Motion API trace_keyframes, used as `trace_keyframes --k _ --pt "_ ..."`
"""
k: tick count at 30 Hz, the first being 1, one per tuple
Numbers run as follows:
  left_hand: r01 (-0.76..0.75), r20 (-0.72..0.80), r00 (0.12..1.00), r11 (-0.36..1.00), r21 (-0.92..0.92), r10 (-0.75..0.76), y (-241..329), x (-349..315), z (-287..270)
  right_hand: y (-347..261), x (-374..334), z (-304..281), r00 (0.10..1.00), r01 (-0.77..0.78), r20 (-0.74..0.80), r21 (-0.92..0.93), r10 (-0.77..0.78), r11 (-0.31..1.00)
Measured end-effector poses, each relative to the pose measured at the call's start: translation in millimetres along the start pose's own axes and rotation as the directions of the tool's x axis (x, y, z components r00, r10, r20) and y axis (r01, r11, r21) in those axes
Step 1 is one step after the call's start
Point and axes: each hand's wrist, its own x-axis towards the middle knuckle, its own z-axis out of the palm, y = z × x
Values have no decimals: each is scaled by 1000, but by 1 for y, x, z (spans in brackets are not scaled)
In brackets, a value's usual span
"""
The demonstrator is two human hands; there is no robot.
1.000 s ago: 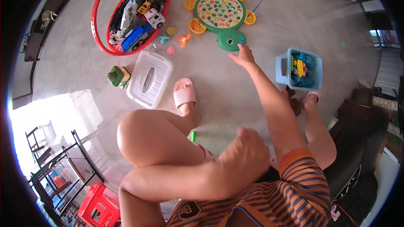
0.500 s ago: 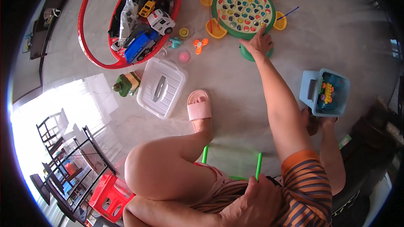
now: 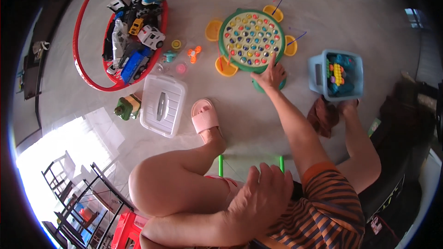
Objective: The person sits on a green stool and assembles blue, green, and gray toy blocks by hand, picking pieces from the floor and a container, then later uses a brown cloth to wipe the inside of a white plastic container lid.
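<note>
A round fishing-game toy (image 3: 253, 70) lies on the floor ahead, green-rimmed, its cream board filled with small multicoloured fish. My right hand (image 3: 272, 74) reaches to its near edge, thumb spread and index finger stretched onto the board's rim; nothing shows in its grip. Under that hand is a green part (image 3: 266, 85) of the toy, partly covered. Yellow side trays, such as the near-left tray (image 3: 226, 67), surround the board. Blue rods (image 3: 295, 38) lean on the right-hand trays. Above my lap, my left hand (image 3: 260, 200) hangs with loosely bent, slightly parted fingers, nothing visible in it.
At left, a red basket (image 3: 99, 89) holds toy vehicles. Nearby lie an orange spinner (image 3: 194, 54), small toys, a white lid (image 3: 163, 127) and a green toy (image 3: 127, 108). A light-blue bin (image 3: 316, 76) with toys stands right, by my foot. A red stool (image 3: 124, 230) is lower left.
The view has shifted, so the floor things sit lower and further left. My left hand has risen from my lap. My right hand stays at the game's near edge.
</note>
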Motion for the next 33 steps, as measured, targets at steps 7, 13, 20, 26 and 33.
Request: trace_keyframes --k 7,13,20,26,33 --pt "-59 151 987 995 84 46 27 10 20 49 -98 15 998 -60 -19 -27 60 998" --pt "-171 128 979 978 119 156 56 19 54 56 -139 12 985 -118 129 12 116 993" --pt "-304 196 943 936 176 270 54 18 89 105 -157 22 779 568 273 73 -564 820" --pt "-328 422 868 941 88 263 54 27 104 138 -196 38 640 568 520 176 -566 804" --pt "-235 598 777 972 -14 196 28 27 132 146 -157 -9 804 480 258 251 -536 841"
